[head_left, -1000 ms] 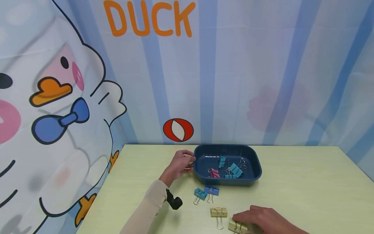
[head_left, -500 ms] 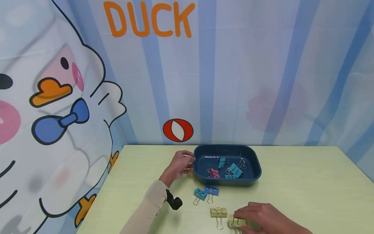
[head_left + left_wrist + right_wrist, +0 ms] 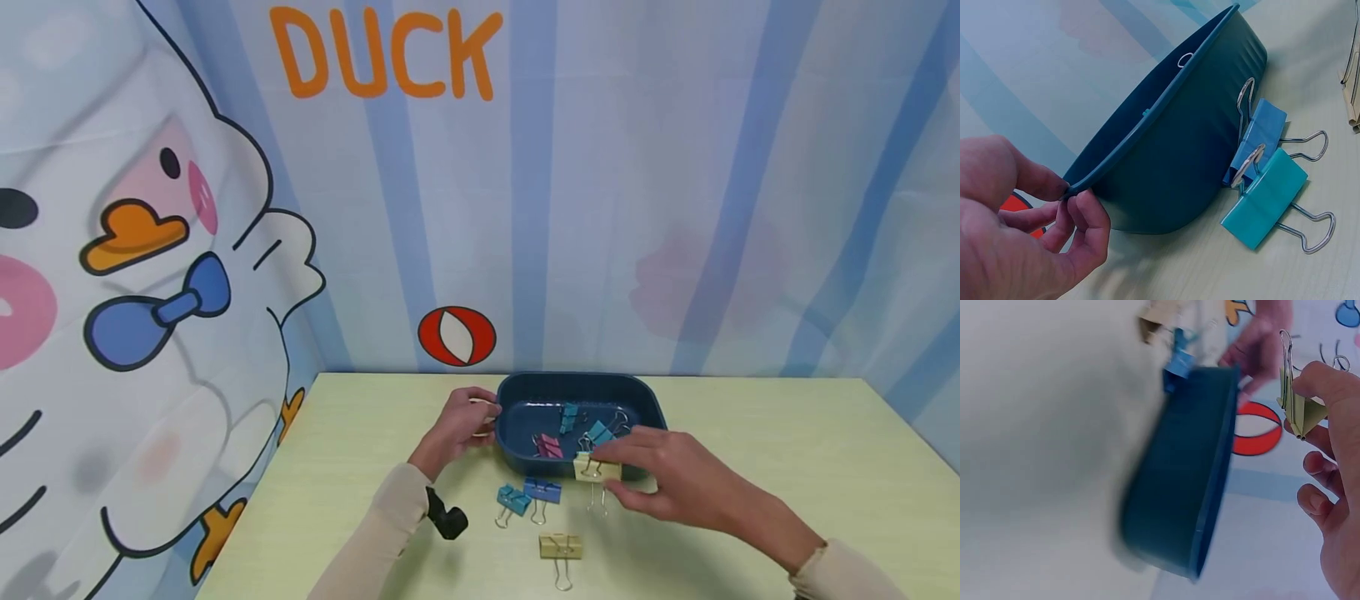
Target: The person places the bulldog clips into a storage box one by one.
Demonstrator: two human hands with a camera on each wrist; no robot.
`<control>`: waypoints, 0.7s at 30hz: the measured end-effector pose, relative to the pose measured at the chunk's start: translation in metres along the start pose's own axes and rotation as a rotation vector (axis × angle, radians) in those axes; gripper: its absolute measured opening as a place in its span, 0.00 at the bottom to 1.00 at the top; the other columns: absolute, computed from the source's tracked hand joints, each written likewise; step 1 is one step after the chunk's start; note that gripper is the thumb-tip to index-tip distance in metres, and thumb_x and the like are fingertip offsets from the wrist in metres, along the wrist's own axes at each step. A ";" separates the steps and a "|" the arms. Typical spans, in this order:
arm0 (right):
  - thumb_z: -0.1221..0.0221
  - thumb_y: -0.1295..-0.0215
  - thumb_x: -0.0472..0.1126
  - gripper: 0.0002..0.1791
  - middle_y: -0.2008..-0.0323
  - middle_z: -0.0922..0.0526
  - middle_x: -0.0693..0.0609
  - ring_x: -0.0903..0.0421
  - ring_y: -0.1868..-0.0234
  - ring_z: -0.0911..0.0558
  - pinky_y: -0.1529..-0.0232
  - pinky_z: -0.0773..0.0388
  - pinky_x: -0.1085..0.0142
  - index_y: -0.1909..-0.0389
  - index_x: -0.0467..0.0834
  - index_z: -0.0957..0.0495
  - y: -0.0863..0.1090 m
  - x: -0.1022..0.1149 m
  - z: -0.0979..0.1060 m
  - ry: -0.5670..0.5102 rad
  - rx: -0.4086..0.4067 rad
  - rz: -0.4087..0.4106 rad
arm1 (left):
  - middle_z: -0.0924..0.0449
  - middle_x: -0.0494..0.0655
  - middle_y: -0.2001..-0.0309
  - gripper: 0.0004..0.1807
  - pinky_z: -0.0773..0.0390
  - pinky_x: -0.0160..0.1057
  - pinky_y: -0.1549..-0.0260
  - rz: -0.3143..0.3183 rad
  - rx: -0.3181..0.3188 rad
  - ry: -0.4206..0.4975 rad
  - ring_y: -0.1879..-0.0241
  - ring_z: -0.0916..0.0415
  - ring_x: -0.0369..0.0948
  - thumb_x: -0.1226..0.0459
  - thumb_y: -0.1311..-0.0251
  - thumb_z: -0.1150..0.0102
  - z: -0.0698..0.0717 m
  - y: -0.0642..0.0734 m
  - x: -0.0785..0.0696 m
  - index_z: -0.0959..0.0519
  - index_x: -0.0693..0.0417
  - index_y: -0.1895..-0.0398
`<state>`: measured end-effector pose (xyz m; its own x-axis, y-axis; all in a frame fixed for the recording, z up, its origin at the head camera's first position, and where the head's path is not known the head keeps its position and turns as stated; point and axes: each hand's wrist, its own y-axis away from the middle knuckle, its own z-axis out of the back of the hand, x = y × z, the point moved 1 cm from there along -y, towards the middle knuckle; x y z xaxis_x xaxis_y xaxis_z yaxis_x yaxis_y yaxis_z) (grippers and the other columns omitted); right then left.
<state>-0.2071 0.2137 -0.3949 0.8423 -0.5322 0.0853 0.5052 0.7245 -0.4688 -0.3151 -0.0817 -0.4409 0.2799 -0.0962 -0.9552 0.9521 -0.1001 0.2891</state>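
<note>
My left hand (image 3: 459,423) pinches the left rim of a dark blue tray (image 3: 1166,144) between thumb and fingers. My right hand (image 3: 667,479) pinches a yellow binder clip (image 3: 596,468) in front of the tray's near wall, its wire handles hanging down; the right wrist view shows this clip (image 3: 1297,406) between thumb and fingers. Inside the tray are a pink binder clip (image 3: 549,446) and several teal binder clips (image 3: 569,417), some partly hidden by the right hand. On the table before it lie a teal clip (image 3: 1266,199), a blue clip (image 3: 543,490) and another yellow clip (image 3: 561,547).
The pale table (image 3: 787,467) extends on both sides of the tray. Behind it hangs a striped curtain (image 3: 585,208) printed with a duck. A black wrist-camera mount (image 3: 448,515) sits at the left cuff.
The right hand has lifted the yellow binder clip off the table and carried it forward to the tray's near edge. The left hand stays at the rim.
</note>
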 end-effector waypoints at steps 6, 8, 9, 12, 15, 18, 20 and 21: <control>0.30 0.36 0.44 0.19 0.51 0.12 0.57 0.63 0.59 0.16 0.54 0.15 0.52 0.45 0.48 0.14 -0.030 -0.018 0.014 0.045 -0.050 -0.019 | 0.23 0.55 0.60 0.14 0.19 0.34 0.73 0.009 -0.005 0.004 0.71 0.25 0.43 0.70 0.29 0.44 0.000 -0.001 0.000 0.24 0.63 0.43; 0.29 0.37 0.44 0.19 0.51 0.12 0.55 0.62 0.61 0.17 0.59 0.15 0.56 0.45 0.46 0.14 -0.037 -0.024 0.017 0.052 -0.074 -0.032 | 0.23 0.55 0.61 0.14 0.19 0.35 0.72 0.014 -0.007 0.007 0.71 0.25 0.43 0.70 0.29 0.44 0.000 -0.002 0.000 0.24 0.63 0.43; 0.29 0.37 0.43 0.20 0.52 0.12 0.54 0.61 0.61 0.16 0.61 0.15 0.58 0.44 0.46 0.14 -0.040 -0.026 0.018 0.059 -0.087 -0.040 | 0.23 0.55 0.61 0.14 0.18 0.35 0.72 0.013 -0.006 0.007 0.71 0.25 0.43 0.70 0.29 0.44 0.000 -0.003 0.001 0.24 0.63 0.43; 0.28 0.39 0.42 0.21 0.52 0.12 0.52 0.57 0.59 0.15 0.64 0.16 0.58 0.44 0.45 0.15 -0.046 -0.035 0.020 0.057 -0.122 -0.065 | 0.23 0.55 0.61 0.14 0.18 0.36 0.70 0.012 -0.007 0.006 0.71 0.25 0.43 0.70 0.29 0.44 0.000 -0.004 0.001 0.24 0.62 0.43; 0.28 0.39 0.40 0.21 0.53 0.12 0.51 0.54 0.57 0.14 0.62 0.15 0.54 0.44 0.44 0.15 -0.050 -0.041 0.019 0.053 -0.147 -0.087 | 0.23 0.55 0.60 0.13 0.17 0.37 0.69 0.012 -0.011 0.000 0.70 0.25 0.43 0.70 0.29 0.44 -0.001 -0.005 0.001 0.24 0.62 0.43; 0.28 0.39 0.41 0.20 0.54 0.12 0.50 0.54 0.60 0.15 0.64 0.17 0.56 0.45 0.43 0.15 -0.053 -0.047 0.017 0.056 -0.159 -0.118 | 0.23 0.56 0.60 0.13 0.17 0.38 0.67 0.013 -0.014 -0.004 0.71 0.25 0.43 0.70 0.29 0.44 -0.001 -0.004 0.001 0.24 0.62 0.44; 0.29 0.38 0.41 0.20 0.55 0.12 0.50 0.55 0.62 0.17 0.66 0.18 0.58 0.45 0.43 0.14 -0.054 -0.049 0.016 0.059 -0.164 -0.140 | 0.23 0.55 0.60 0.13 0.17 0.39 0.66 0.014 -0.015 -0.004 0.71 0.25 0.43 0.70 0.29 0.44 0.000 -0.003 0.001 0.24 0.62 0.44; 0.29 0.38 0.41 0.20 0.55 0.12 0.49 0.56 0.63 0.17 0.67 0.19 0.58 0.45 0.43 0.14 -0.055 -0.050 0.016 0.059 -0.167 -0.149 | 0.23 0.55 0.61 0.13 0.17 0.39 0.66 0.013 -0.015 -0.002 0.71 0.25 0.43 0.70 0.29 0.43 0.000 -0.003 0.000 0.24 0.62 0.44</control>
<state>-0.2740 0.2069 -0.3594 0.7458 -0.6561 0.1154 0.5811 0.5561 -0.5942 -0.3177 -0.0814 -0.4421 0.2923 -0.0992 -0.9512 0.9501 -0.0835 0.3007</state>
